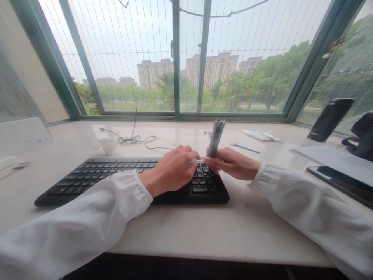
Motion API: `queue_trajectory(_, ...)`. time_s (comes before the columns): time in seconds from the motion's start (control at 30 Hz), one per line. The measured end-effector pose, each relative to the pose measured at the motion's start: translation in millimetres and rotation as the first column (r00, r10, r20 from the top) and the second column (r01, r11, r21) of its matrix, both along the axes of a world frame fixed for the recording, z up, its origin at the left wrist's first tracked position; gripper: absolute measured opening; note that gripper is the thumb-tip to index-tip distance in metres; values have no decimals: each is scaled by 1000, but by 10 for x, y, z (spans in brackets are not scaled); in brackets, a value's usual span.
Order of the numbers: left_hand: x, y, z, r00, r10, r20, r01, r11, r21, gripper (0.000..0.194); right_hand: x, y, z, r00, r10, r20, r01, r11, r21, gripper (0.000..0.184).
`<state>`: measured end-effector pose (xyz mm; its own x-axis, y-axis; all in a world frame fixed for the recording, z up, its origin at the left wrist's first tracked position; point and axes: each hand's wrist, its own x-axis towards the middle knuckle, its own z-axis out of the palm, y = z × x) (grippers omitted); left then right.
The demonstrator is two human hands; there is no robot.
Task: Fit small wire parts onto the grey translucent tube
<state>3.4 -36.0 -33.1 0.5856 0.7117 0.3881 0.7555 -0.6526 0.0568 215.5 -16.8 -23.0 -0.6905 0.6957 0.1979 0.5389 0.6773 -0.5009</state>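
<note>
A black keyboard (116,175) lies on the pale tabletop, its right end under my hands. My left hand (177,171) rests over the keys near the number pad, fingers curled and thumb close to the index finger. Whatever may be between those fingertips is hidden. Closed around the lower end of a slim dark grey bar-shaped tool (216,138), my right hand (230,163) is just above the keyboard's far right corner. The tool stands nearly upright, with small metallic ends showing at its top; its exact kind is unclear.
Behind the keyboard lies a coiled black cable (131,138). Small dark pieces (207,133), a blue stick (246,148) and a flat packet (259,135) lie beyond my right hand. Further right are a phone (346,182), papers (335,159) and a black upright case (330,118). A white box (26,132) stands left.
</note>
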Motion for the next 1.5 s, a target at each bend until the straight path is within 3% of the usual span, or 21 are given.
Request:
queue_trajectory(0.13,27,1,-2,994,-57,90,60,998,-30,19,8,35,-18,999,30,-24,-30,999,-11,49)
queue_trajectory(0.33,36,58,-57,987,-123,102,130,989,-67,19,22,64,-51,999,36,-33,-35,999,21,48)
queue_trajectory(0.53,51,89,-72,980,-100,172,109,993,-42,14,44,114,-93,1000,-3,-8,4,987,161,48)
queue_trajectory(0.67,61,86,-83,971,-106,216,111,994,-11,12,54,131,-95,1000,10,-17,-7,984,179,48)
queue_trajectory(1.0,77,89,-96,976,-86,199,90,996,-12,13,20,120,-117,998,-27,-58,33,994,101,51)
queue_trajectory(1.27,105,105,-86,977,-11,213,23,998,-55,14,-62,105,-111,977,-180,-109,176,983,-45,62)
queue_trajectory(1.5,127,101,-64,978,3,207,18,995,-98,17,-50,102,-103,974,-179,-138,169,982,-83,59)
